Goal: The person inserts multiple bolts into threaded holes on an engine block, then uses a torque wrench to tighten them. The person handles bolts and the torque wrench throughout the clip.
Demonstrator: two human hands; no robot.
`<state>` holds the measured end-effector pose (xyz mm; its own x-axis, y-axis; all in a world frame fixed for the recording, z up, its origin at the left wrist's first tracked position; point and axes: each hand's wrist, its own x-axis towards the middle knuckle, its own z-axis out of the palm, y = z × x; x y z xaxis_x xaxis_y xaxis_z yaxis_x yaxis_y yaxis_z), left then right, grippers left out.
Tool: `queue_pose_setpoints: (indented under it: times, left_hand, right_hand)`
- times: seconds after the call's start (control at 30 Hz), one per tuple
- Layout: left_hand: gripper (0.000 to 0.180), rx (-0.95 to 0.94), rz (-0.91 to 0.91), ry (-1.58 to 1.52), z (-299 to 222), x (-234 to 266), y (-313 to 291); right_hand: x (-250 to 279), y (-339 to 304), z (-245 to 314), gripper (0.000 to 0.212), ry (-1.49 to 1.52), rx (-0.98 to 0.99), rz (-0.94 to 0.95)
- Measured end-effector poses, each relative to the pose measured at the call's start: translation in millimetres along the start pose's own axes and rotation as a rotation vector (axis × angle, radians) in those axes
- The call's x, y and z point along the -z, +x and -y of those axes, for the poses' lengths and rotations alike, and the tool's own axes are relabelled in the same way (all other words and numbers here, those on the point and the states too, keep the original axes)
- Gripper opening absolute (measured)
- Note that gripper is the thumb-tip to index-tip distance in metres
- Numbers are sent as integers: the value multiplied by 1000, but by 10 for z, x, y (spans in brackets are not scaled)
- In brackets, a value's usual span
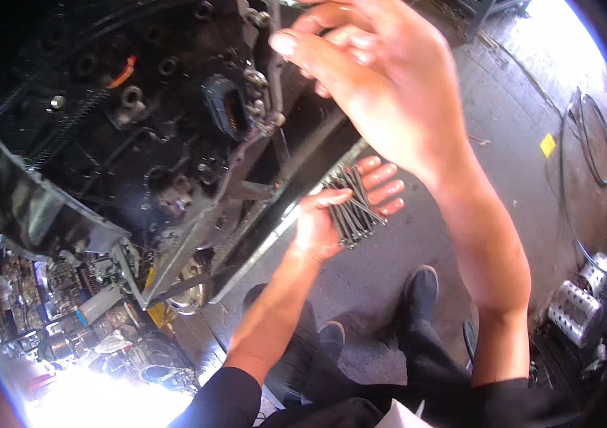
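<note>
Bolts (352,203) clamped in left hand (332,214); right hand (382,78) fingers together at engine (161,121), grip unclear. Best feeding bolts singly, bundle kept tight.

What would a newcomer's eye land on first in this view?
Most striking is the right hand, raised large at top centre, fingers reaching onto the dark, greasy engine block that fills the upper left. Just below, the left hand grips a bundle of long metal bolts. Finned metal cylinders lie on the concrete floor at lower right.
</note>
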<state>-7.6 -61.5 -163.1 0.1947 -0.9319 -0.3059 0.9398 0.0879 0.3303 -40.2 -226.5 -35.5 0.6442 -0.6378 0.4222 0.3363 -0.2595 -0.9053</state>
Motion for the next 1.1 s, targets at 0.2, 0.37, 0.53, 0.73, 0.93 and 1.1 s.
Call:
queue_pose_setpoints:
  times: [0.2,0.37,0.53,0.73,0.93,1.1]
  left_hand:
    - [92,-79,60,-31,-26,-147,32]
    - [103,-101,120,-44,134,-179,149]
    - [97,-52,183,-91,248,-166,250]
    - [84,-33,20,84,399,-100,274]
    - [90,-14,77,-5,364,-59,275]
    - [96,-27,99,-31,282,-101,251]
  right_hand:
    - [517,-1135,-165,28,-167,-294,20]
    - [481,-1738,-382,40,-220,-398,68]
    - [407,-1913,-489,36,-71,-500,-88]
    - [399,-1983,-575,28,119,-721,-187]
    - [385,-1960,-665,22,457,-755,-307]
    - [406,-1896,-658,23,463,-749,-328]
